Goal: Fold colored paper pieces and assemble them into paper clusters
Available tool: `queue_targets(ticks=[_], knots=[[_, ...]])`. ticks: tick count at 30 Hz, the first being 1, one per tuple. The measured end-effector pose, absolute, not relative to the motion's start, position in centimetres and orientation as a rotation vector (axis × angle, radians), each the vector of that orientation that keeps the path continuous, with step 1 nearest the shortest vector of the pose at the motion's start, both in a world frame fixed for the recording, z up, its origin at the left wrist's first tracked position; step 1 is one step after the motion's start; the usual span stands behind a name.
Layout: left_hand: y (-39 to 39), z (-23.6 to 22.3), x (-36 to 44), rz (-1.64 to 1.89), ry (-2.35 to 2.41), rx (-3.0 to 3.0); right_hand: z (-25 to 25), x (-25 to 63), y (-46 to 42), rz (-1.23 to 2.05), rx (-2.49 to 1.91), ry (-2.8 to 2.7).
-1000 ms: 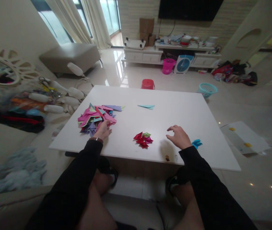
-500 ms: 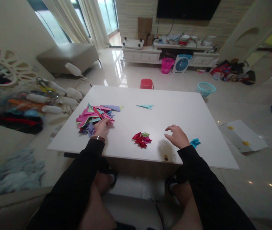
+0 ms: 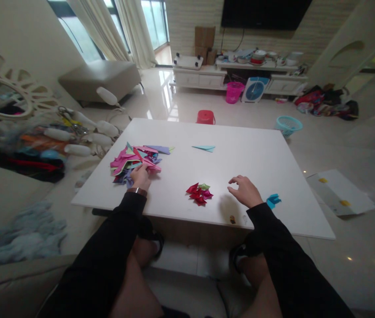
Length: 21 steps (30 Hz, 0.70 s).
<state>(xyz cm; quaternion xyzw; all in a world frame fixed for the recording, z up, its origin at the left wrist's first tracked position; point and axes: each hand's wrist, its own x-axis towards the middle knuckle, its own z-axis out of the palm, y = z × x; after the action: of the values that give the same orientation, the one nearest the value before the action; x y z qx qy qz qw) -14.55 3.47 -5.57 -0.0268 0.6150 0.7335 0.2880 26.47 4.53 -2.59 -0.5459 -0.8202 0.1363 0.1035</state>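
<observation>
My left hand (image 3: 140, 176) is at the near right edge of a pile of folded papers (image 3: 121, 161) in pink, purple, green and teal. Its fingers are closed on a pink folded paper (image 3: 153, 167), partly hidden by the hand. My right hand (image 3: 245, 191) hovers over the right part of the white table (image 3: 174, 198), fingers curved and apart, holding nothing. Between the hands lies a small cluster of folded paper shapes (image 3: 197, 194), mostly red with a green and a magenta one. A blue folded paper piece (image 3: 274, 201) rests just right of my right wrist.
A pale teal folded paper (image 3: 204, 148) lies toward the table's far side. Small marks or stickers (image 3: 232, 219) sit near the front edge. Beyond the table stand a red stool (image 3: 205, 117) and a blue basket (image 3: 288, 125). White lamp shades (image 3: 78, 150) stand at the left.
My left hand has shifted slightly at the pile, and the pink paper at its fingertips has tilted and shows more surface. My right hand stays nearly still. The whole view has shifted a little.
</observation>
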Motion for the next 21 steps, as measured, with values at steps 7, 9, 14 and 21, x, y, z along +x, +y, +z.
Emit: queue_targets(ticks=[7, 9, 14, 21], knots=[[3.6, -4.3, -13.5, 1.976, 1.541, -0.013, -2.8, 26.2, 4.4, 0.386, -1.578, -2.433], [3.7, -3.9, -12.2, 1.967, 1.470, 0.049, -2.8, 25.9, 4.4, 0.391, -1.558, -2.424], [3.3, -3.6, -6.9, 1.884, 1.292, 0.229, -1.9, 24.1, 4.0, 0.651, -1.443, -2.210], [1.2, -3.3, 0.8, 1.544, 1.018, 0.426, -1.6, 20.1, 3.1, 1.452, -1.313, -1.475]])
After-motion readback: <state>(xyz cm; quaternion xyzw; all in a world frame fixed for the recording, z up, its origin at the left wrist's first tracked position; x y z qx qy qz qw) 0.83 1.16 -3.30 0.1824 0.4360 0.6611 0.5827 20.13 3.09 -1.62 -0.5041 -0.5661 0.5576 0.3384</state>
